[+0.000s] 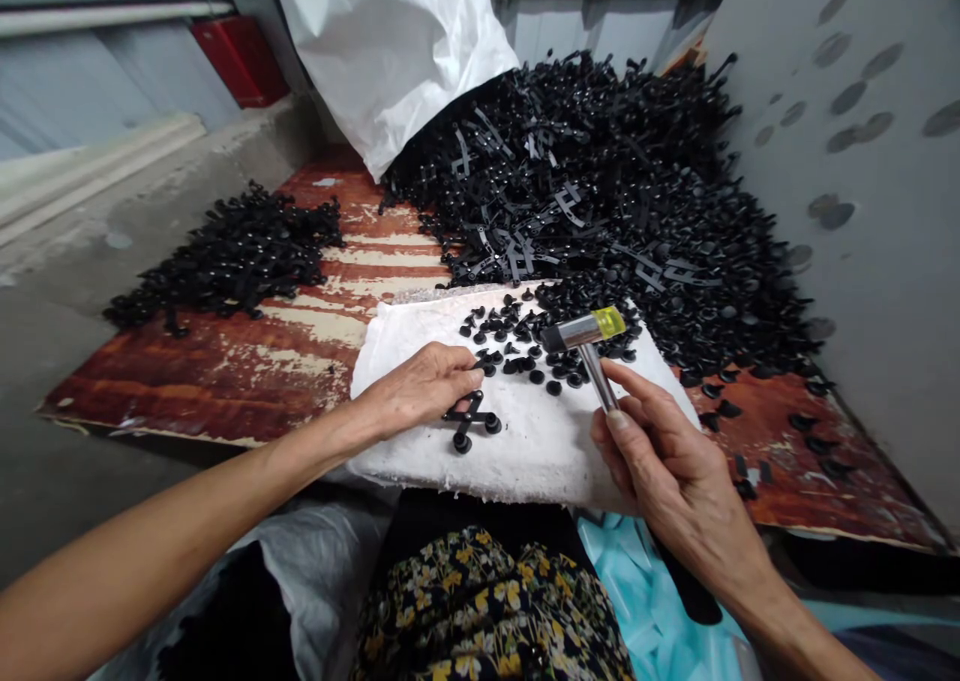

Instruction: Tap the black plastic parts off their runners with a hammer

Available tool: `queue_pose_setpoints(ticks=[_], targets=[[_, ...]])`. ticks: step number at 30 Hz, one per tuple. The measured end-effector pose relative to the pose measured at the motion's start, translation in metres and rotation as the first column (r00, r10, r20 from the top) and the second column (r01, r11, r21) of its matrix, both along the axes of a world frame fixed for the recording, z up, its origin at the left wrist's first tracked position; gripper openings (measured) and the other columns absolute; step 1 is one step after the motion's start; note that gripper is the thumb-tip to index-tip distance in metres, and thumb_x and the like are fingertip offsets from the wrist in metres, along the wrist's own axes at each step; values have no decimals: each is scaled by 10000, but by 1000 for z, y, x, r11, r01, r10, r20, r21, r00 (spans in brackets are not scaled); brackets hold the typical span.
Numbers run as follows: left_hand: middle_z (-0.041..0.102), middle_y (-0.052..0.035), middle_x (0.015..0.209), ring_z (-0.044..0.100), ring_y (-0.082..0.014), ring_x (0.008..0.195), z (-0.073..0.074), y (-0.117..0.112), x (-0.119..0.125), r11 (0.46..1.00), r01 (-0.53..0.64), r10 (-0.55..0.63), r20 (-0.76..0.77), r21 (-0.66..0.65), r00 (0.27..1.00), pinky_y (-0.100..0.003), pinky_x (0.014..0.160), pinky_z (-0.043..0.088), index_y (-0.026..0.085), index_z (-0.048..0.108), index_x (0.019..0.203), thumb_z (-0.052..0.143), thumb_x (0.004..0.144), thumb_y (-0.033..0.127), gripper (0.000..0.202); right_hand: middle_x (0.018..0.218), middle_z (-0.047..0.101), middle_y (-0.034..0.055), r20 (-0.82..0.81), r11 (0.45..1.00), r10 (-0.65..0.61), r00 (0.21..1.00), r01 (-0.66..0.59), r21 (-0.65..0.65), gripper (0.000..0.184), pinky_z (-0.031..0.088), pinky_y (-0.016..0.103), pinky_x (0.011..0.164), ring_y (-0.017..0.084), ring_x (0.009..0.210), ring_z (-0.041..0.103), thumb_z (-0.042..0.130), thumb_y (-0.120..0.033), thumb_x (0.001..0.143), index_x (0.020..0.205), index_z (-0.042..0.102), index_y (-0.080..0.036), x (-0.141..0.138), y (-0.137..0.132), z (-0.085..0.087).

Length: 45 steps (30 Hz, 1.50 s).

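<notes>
My right hand (679,451) grips a small hammer (583,336) above a white padded slab (540,451).

The hammer's metal shaft sits between my thumb and curled fingers, its head held up over the slab. My left hand (420,391) rests curled on the slab, though I cannot tell whether it grips anything; a black plastic cross-shaped piece (471,419) sits touching its lower edge, and loose black studs (525,356) lie scattered just far of it. Farther off, a large heap of black plastic parts (600,171) spills from a white woven sack (382,51), and a smaller heap (229,256) lies to the left on a worn red-painted board (187,386). A grey panel (862,231) stands right, concrete floor (75,431) runs left, and floral fabric (480,606) shows nearest me.
</notes>
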<state>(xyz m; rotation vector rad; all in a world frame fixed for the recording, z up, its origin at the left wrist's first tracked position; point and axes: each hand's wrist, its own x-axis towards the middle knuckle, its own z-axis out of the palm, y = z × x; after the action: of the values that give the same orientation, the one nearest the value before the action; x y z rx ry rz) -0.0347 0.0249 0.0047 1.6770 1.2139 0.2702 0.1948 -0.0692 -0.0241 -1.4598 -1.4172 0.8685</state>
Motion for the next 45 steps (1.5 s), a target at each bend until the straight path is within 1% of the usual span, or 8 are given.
queue_pose_setpoints(ticks=[9, 20, 25, 29, 32, 37, 41, 45], targets=[[412, 60, 538, 360, -75, 499, 2, 0, 4, 1000, -27, 27, -24, 10, 999, -218, 495, 262, 177, 436, 608, 456, 834, 296, 256, 801, 589, 16, -8, 1000, 1, 1000, -1, -10, 427, 349, 235, 413, 114, 530, 467, 492, -374, 942, 1352, 522, -262, 0, 0, -2], [423, 58, 543, 353, -71, 494, 4, -2, 3, 999, -36, 36, -12, -14, 999, -215, 485, 247, 176, 446, 619, 465, 831, 300, 246, 838, 599, 23, -31, 1000, -5, 1000, 5, -2, 426, 376, 230, 430, 124, 589, 517, 504, -377, 941, 1355, 526, -280, 0, 0, -3], [388, 64, 556, 331, -69, 491, -1, -3, 1, 999, 16, -14, -50, 34, 999, -212, 475, 235, 186, 411, 634, 434, 850, 309, 250, 829, 606, 25, -13, 1000, -10, 1000, 10, 13, 425, 376, 223, 430, 137, 647, 558, 509, -366, 940, 1354, 528, -269, 0, 0, -2], [371, 55, 571, 350, -84, 519, -5, -1, -2, 969, 119, -91, -136, 215, 986, -226, 489, 221, 192, 411, 662, 395, 873, 299, 238, 822, 610, 19, 3, 999, 2, 1000, -2, 48, 408, 467, 250, 544, 146, 697, 586, 505, -348, 945, 1344, 540, -271, -1, 1, -4], [353, 50, 563, 327, -83, 515, 2, 0, -2, 928, 213, -139, -247, 305, 959, -242, 498, 200, 194, 367, 634, 395, 871, 256, 246, 851, 632, 29, 27, 998, 14, 1000, -15, 60, 407, 517, 288, 641, 155, 718, 605, 505, -334, 945, 1343, 544, -263, -2, 0, -3], [341, 47, 542, 325, -84, 493, 15, 0, 2, 935, 239, -161, -287, 262, 944, -249, 492, 198, 199, 334, 613, 394, 862, 232, 258, 936, 685, 67, 101, 997, 28, 995, -35, 68, 408, 556, 352, 746, 184, 783, 656, 485, -306, 951, 1351, 537, -241, 0, 1, 1], [353, 47, 535, 333, -82, 487, 13, 2, 2, 966, 179, -131, -239, 188, 962, -242, 482, 208, 198, 352, 603, 410, 852, 256, 262, 1033, 722, 94, 224, 987, 104, 969, -128, 97, 400, 557, 379, 836, 206, 908, 691, 474, -256, 944, 1332, 559, -212, 2, 7, 4], [364, 49, 526, 337, -80, 476, 8, 4, 3, 963, 181, -134, -230, 199, 964, -244, 480, 208, 196, 359, 601, 426, 834, 234, 244, 1200, 693, 125, 356, 952, 204, 912, -270, 146, 428, 552, 397, 887, 222, 1004, 690, 446, -180, 931, 1345, 553, -185, -2, 13, 11]])
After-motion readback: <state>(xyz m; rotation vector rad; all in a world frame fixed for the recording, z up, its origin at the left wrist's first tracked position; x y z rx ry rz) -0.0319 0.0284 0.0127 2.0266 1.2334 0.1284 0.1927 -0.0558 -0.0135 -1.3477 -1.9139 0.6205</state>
